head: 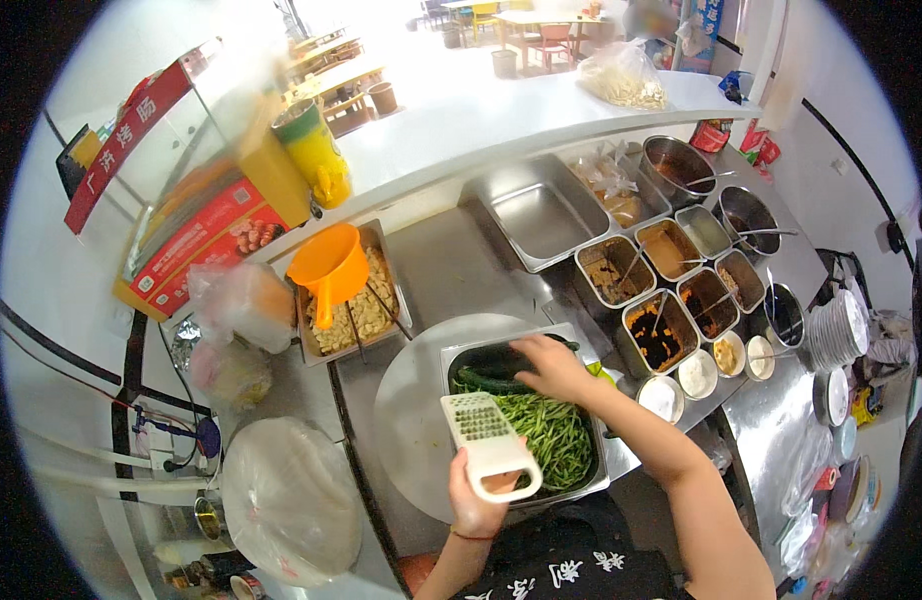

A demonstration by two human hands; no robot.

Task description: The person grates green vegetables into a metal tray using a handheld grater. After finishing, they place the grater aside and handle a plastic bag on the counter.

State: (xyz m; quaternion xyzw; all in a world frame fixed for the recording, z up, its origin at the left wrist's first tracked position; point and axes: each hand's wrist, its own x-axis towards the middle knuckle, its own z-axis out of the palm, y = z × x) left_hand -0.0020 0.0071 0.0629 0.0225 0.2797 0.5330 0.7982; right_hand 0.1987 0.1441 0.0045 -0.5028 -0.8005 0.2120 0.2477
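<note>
My left hand grips the handle end of a white plastic grater, held tilted over the left part of a steel tray. Shredded cucumber fills the near part of that tray. Whole dark green cucumbers lie at its far end. Over them is my right hand, its fingers spread and touching or just above the cucumbers; the fingertips' contact is unclear. Beneath the tray is a round white board, which shows mostly to the left.
Steel containers of sauces and small white bowls stand at the right. An empty-looking steel pan lies beyond. To the left are an orange plastic strainer on a food tray and a plastic-wrapped round bundle.
</note>
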